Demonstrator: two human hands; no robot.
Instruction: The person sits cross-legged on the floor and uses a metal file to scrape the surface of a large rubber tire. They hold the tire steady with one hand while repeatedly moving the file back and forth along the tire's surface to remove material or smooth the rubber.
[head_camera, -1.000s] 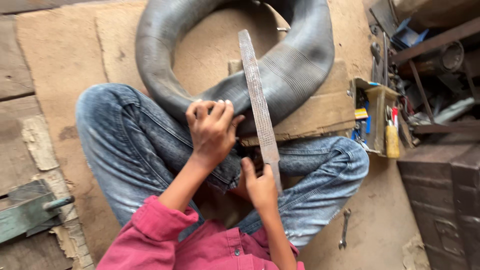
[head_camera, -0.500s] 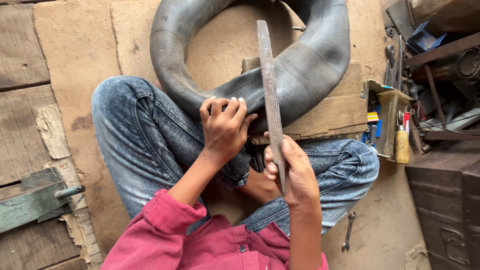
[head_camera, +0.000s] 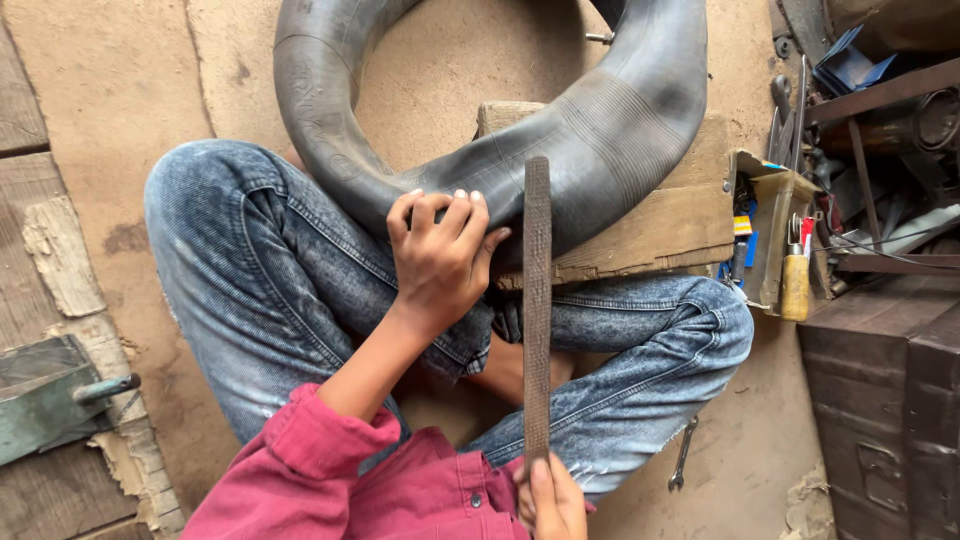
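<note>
I sit cross-legged in blue jeans on a dusty floor. A large black rubber inner tube (head_camera: 620, 130) lies over a wooden block (head_camera: 660, 215) in front of my knees. My left hand (head_camera: 440, 255) presses down on the tube's near edge with curled fingers. My right hand (head_camera: 550, 500), at the bottom edge, grips the near end of a long flat metal rasp (head_camera: 537, 300). The rasp points away from me, its far tip over the tube beside my left hand.
An open box of tools (head_camera: 770, 235) with a yellow-handled screwdriver (head_camera: 795, 280) stands at my right knee. A small spanner (head_camera: 683, 455) lies on the floor beside my right leg. Dark metal boxes (head_camera: 890, 400) fill the right side; worn wooden boards (head_camera: 60, 330) lie left.
My right hand has drawn the rasp back toward my body, so its tip has retreated across the tube. The left hand has stayed pressed on the tube.
</note>
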